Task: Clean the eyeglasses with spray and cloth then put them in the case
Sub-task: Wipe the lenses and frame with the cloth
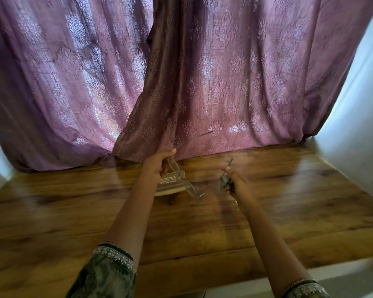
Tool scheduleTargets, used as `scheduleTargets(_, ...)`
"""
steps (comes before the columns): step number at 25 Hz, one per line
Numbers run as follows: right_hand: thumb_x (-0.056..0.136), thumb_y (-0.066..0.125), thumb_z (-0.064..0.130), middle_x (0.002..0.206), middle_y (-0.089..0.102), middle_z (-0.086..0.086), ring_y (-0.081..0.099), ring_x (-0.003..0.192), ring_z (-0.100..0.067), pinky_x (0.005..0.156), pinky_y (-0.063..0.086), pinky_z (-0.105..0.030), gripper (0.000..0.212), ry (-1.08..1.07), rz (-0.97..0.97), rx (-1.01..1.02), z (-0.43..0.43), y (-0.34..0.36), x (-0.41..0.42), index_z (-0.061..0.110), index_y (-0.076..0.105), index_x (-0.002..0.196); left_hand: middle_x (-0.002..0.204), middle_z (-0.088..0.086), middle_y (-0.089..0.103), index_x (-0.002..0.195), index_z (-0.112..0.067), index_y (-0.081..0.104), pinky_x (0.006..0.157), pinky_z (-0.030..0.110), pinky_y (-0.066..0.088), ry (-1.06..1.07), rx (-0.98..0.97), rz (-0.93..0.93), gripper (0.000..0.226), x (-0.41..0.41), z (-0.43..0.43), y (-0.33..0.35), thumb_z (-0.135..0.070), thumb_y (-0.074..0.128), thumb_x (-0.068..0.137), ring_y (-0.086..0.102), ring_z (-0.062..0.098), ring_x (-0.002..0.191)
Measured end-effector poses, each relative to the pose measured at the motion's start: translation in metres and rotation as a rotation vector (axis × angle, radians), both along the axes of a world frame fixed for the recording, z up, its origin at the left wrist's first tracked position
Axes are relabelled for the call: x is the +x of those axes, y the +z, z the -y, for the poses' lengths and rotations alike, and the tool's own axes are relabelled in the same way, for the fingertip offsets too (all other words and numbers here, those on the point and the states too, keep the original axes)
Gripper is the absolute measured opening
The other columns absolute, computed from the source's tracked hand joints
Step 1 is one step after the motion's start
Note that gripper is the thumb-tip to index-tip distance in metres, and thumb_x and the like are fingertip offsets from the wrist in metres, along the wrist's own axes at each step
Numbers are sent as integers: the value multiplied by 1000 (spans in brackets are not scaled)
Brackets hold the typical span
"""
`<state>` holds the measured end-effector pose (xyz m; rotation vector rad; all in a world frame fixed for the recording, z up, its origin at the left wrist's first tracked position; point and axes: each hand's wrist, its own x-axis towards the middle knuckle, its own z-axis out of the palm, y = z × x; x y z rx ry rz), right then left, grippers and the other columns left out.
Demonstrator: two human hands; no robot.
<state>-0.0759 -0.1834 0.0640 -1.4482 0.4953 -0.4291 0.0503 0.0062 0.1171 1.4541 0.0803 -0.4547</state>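
Observation:
My left hand [157,166] grips clear-framed eyeglasses [182,179] by one lens and holds them above the table. One temple arm sticks up and to the right toward the curtain. Behind the glasses a pale open case [172,186] with printed text lies on the wooden table [289,190]. My right hand [235,181] is curled around a small dark, blurred object [224,181], perhaps the cloth or the spray. I cannot tell which. The hands are apart, the right one a little right of the glasses.
A purple patterned curtain [202,82] hangs along the table's back edge and drapes onto it. White walls [357,125] close in on the right and left. The table's near edge runs across the lower right.

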Motion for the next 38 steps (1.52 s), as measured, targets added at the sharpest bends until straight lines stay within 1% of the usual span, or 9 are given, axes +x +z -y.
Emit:
scheduleTargets(5, 92, 51, 29, 55, 55, 8, 48, 51, -9, 53, 33, -26, 32, 69, 142, -102, 1, 16, -5, 25, 70, 66, 40, -10, 56, 62, -18, 59, 45, 18, 33, -70, -12, -243, 22, 5, -5, -5, -30, 68, 77, 42, 4, 48)
scheduleTargets(11, 85, 51, 37, 56, 50, 4, 41, 48, -9, 49, 26, -26, 28, 187, 286, -135, -7, 43, -10, 23, 62, 63, 74, -10, 60, 61, -24, 61, 76, 34, 36, -187, -57, -467, 20, 0, -1, -17, -35, 66, 76, 58, 13, 82)
scheduleTargets(14, 81, 58, 46, 60, 51, -2, 44, 48, -7, 47, 30, -23, 31, 258, 344, -147, -10, 54, -9, 19, 63, 65, 77, -11, 61, 65, -24, 63, 89, 39, 33, -224, -38, -489, 19, -3, 0, -21, -36, 61, 79, 59, 15, 85)
scheduleTargets(16, 90, 52, 31, 57, 56, 3, 48, 47, -4, 44, 36, -15, 31, 284, 352, -114, -12, 59, -8, 13, 62, 67, 80, -8, 61, 70, -23, 64, 90, 38, 34, -208, 3, -457, 20, -6, 0, -22, -36, 56, 82, 58, 15, 82)
scheduleTargets(19, 95, 44, 15, 49, 57, 9, 52, 43, -2, 39, 38, -12, 29, 272, 298, -100, -11, 60, -3, 8, 59, 71, 81, -6, 59, 74, -18, 61, 60, 23, 50, -75, -28, -326, 20, -12, 2, -16, -29, 52, 88, 54, 10, 73)
scheduleTargets(21, 94, 46, 16, 48, 58, 9, 51, 42, -1, 37, 34, -11, 29, 231, 284, -102, -10, 56, 0, 9, 61, 71, 80, -5, 60, 76, -18, 60, 42, 17, 46, 24, -81, -204, 15, -13, 4, -16, -22, 55, 89, 54, 7, 70)
scheduleTargets(26, 94, 47, 16, 46, 58, 9, 48, 42, 0, 38, 34, -11, 30, 66, 297, 22, -8, 45, 5, 9, 61, 69, 84, -14, 64, 90, -25, 69, 77, 25, 50, 85, 136, 443, 9, -19, 6, -19, -22, 63, 84, 59, 6, 82)
scheduleTargets(29, 94, 49, 16, 48, 61, 7, 54, 45, 0, 39, 37, -11, 28, -15, 294, 170, -9, 40, 6, 11, 61, 69, 86, -13, 67, 99, -21, 70, 74, 7, 46, -46, 293, 771, 19, -39, 12, -10, -22, 68, 80, 58, -6, 78)
scheduleTargets(38, 96, 45, 18, 48, 62, 4, 50, 38, -1, 37, 37, -10, 28, -15, 282, 356, -9, 37, 8, 10, 59, 72, 86, 8, 74, 103, -12, 70, 78, 37, 57, -175, 485, 972, 22, -54, 25, -21, -13, 65, 82, 66, 14, 71)
